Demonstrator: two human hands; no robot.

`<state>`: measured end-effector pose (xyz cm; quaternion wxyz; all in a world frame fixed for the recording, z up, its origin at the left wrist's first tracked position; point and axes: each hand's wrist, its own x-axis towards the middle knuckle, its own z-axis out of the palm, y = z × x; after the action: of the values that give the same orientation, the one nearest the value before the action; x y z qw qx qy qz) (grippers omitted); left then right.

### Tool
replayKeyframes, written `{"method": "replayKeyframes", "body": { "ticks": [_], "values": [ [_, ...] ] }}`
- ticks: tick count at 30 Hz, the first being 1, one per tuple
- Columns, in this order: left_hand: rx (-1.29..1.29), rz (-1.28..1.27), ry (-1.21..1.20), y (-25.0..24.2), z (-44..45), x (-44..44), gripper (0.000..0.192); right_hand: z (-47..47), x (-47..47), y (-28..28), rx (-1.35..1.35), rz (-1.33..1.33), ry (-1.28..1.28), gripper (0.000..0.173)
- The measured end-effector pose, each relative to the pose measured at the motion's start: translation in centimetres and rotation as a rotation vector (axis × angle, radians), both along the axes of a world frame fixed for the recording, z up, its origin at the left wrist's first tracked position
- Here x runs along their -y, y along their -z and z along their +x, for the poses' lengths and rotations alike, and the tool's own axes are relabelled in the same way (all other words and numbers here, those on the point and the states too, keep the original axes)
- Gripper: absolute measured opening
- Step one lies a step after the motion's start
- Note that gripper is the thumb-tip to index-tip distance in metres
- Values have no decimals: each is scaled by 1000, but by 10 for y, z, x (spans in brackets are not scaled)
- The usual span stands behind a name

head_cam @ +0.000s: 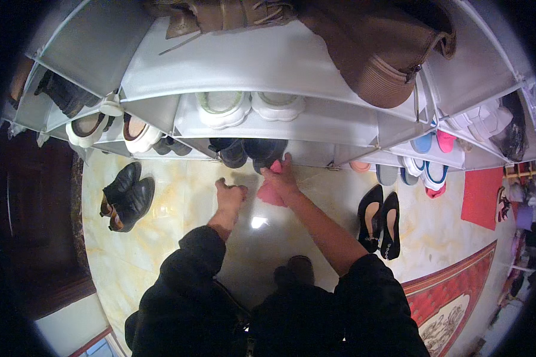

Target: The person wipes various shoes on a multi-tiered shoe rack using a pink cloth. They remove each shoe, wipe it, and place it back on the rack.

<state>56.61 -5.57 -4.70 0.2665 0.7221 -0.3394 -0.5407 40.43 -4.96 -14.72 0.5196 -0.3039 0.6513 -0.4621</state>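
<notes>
My right hand (282, 178) grips a pink cloth (272, 194), part of which hangs below the fingers. Its fingertips are at the heel end of a dark shoe (263, 151) on the lowest shelf of the shoe rack; whether they grip the shoe as well, I cannot tell. Beside it on that shelf stands another dark shoe (232, 154). To the left, my left hand (231, 196) hovers over the floor with its fingers curled and thumb raised; nothing shows in it. White shoes (279, 111) stand on the shelf above, and a brown boot (379, 67) lies on the top level.
Black leather shoes (129, 196) stand on the marbled floor at left, black pointed flats (370, 216) at right. The white shoe rack (335, 129) spans the front, with slippers (386, 174) at its lower right. A red patterned mat (451, 294) lies at lower right.
</notes>
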Motion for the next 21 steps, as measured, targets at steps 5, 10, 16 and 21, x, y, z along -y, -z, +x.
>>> {"method": "replayKeyframes", "body": {
  "ticks": [5,10,16,21],
  "values": [
    [-555,-162,-65,8,-13,60,75,11,32,13,79,-143,78,59],
    [-534,-251,-59,-5,-19,85,61,-3,53,-6,-39,-236,-98,49],
    [-258,-77,356,3,-16,-19,64,19,-33,-21,334,18,-107,56],
    [-390,-29,650,10,7,-49,37,-37,-133,-121,355,41,-186,47]
  ]
}}
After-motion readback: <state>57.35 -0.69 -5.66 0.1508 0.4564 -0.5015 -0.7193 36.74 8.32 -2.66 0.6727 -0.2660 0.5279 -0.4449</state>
